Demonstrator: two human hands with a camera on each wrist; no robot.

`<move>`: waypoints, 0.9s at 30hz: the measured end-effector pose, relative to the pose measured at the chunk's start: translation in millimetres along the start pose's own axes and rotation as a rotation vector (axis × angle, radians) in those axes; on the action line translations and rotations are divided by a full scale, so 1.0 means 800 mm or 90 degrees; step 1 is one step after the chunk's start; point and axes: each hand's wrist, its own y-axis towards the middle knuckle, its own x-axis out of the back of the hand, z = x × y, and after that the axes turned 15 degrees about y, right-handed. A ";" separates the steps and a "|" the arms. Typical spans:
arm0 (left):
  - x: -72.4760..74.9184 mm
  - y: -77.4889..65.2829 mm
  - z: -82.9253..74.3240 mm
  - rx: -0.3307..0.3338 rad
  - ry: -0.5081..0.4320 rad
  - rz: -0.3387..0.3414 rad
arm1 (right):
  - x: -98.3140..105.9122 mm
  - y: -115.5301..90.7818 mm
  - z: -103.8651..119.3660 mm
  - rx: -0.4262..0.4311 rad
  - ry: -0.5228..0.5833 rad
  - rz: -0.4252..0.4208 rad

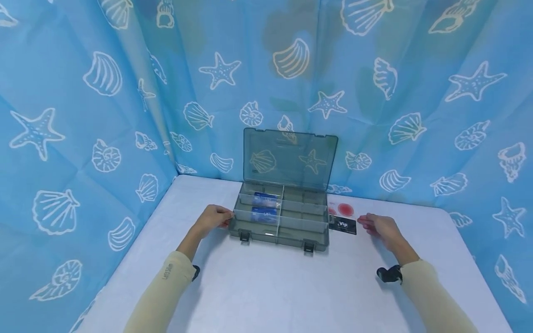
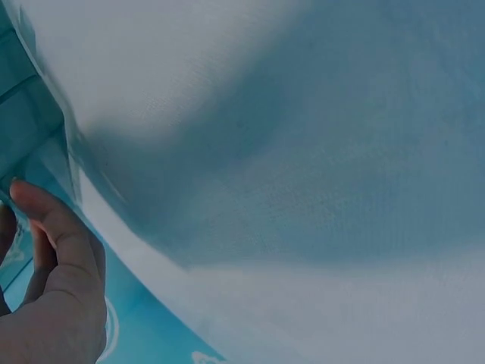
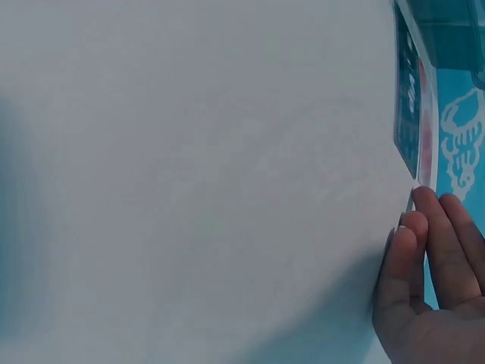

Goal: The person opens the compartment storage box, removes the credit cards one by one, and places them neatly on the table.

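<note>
A translucent grey compartment box (image 1: 306,238) stands on the white table with its lid (image 1: 289,157) raised against the curtain. In its left column, a blue card (image 1: 266,200) lies in the back compartment and another blue card (image 1: 263,214) in the middle one. My left hand (image 1: 212,218) holds the box's left side between thumb and bent forefinger. Beside the box's right side lies a black card marked "Vip" (image 1: 344,225), with a white card with red circles (image 1: 345,210) behind it. My right hand (image 1: 382,228) is just right of the black card, fingers extended, holding nothing.
Two dark latches, a left latch (image 1: 244,236) and a right latch (image 1: 309,248), hang at the box's front. A blue shell-patterned curtain (image 1: 258,88) rises behind and beside the white table (image 1: 283,296). A black band (image 1: 389,274) circles my right wrist.
</note>
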 end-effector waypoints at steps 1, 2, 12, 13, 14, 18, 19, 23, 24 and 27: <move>0.001 0.000 0.000 0.001 0.000 -0.002 | 0.000 -0.003 0.000 0.004 -0.010 0.009; 0.002 0.000 0.000 0.005 0.001 -0.005 | -0.001 -0.005 0.001 0.007 -0.021 0.013; 0.002 -0.002 -0.005 0.008 -0.015 -0.001 | 0.005 0.038 -0.041 -0.008 -0.074 -0.043; 0.001 -0.002 -0.005 0.007 -0.017 -0.003 | 0.007 0.046 -0.048 -0.003 -0.081 -0.036; 0.001 -0.002 -0.005 0.004 -0.019 -0.004 | 0.009 0.051 -0.053 0.001 -0.084 -0.027; 0.000 -0.003 -0.006 -0.001 -0.018 -0.007 | 0.004 0.042 -0.048 0.004 -0.087 -0.037; 0.000 -0.003 -0.007 0.000 -0.019 -0.008 | 0.000 0.032 -0.039 0.004 -0.085 -0.038; 0.002 -0.005 -0.006 0.004 -0.013 -0.005 | -0.014 -0.005 -0.013 0.050 -0.126 -0.007; 0.002 -0.005 -0.006 0.004 -0.013 -0.004 | -0.016 -0.008 -0.010 0.066 -0.152 0.003; 0.002 -0.004 -0.005 0.005 -0.015 -0.001 | -0.017 -0.008 -0.006 0.112 -0.235 0.027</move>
